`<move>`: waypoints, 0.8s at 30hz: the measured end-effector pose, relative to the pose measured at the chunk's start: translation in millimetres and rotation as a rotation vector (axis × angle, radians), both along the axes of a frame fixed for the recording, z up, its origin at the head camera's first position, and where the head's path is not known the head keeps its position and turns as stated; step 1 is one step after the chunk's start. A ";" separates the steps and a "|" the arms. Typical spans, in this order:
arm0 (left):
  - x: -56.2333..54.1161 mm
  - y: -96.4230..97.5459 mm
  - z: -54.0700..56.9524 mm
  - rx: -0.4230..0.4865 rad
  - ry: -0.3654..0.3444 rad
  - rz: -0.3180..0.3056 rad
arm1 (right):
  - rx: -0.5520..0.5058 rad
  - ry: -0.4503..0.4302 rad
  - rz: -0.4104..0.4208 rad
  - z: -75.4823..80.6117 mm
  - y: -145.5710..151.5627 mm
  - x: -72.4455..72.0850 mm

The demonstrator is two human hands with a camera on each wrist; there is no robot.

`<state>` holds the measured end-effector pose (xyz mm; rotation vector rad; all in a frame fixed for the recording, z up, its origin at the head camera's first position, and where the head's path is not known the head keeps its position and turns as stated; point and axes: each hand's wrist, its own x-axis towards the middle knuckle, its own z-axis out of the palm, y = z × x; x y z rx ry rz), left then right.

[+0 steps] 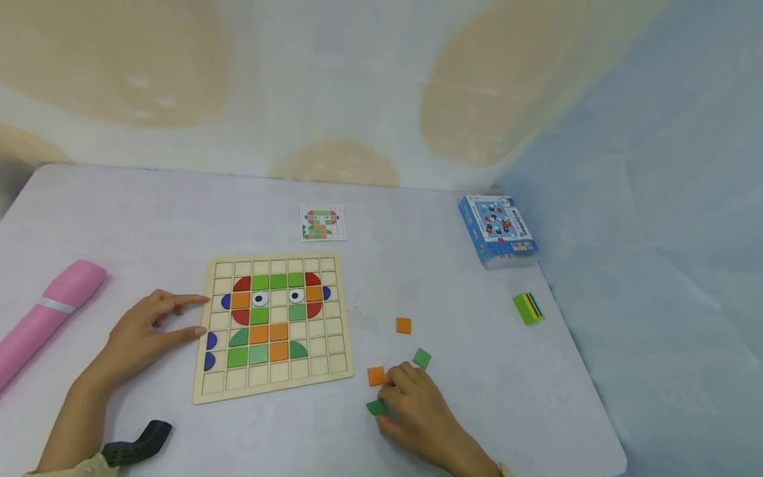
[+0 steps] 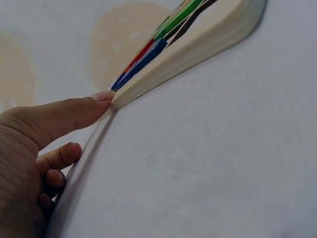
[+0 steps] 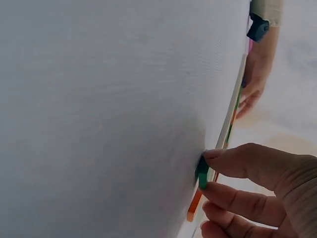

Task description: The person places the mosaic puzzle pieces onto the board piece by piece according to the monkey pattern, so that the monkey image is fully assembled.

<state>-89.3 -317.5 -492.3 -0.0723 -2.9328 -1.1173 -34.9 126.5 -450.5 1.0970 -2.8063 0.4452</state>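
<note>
In the head view my left hand (image 1: 140, 334) rests beside the wooden grid board (image 1: 236, 382), its thumb and index finger stretched out to touch the left edge. The board holds red, orange, green and blue tiles and two round eye tiles (image 1: 259, 299). Right of the board, my right hand (image 1: 420, 411) pinches a dark green curved tile (image 1: 376, 407) between thumb and index finger, low over the table. The right wrist view shows this green tile (image 3: 202, 173) at the fingertips. Near that hand lie an orange square (image 1: 375, 375), another orange square (image 1: 403, 325) and a green square (image 1: 422, 358).
A pattern card (image 1: 322, 222) lies behind the board. At the back right sits a blue box (image 1: 498, 228), with a small stack of coloured pieces (image 1: 528, 308) in front of it. A rolled pink mat (image 1: 44, 318) lies at the far left.
</note>
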 end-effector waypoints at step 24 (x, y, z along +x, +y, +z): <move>-1.7 -1.8 -8.5 0.028 0.085 -0.023 | 0.068 -0.001 0.051 3.3 -214.0 -24.7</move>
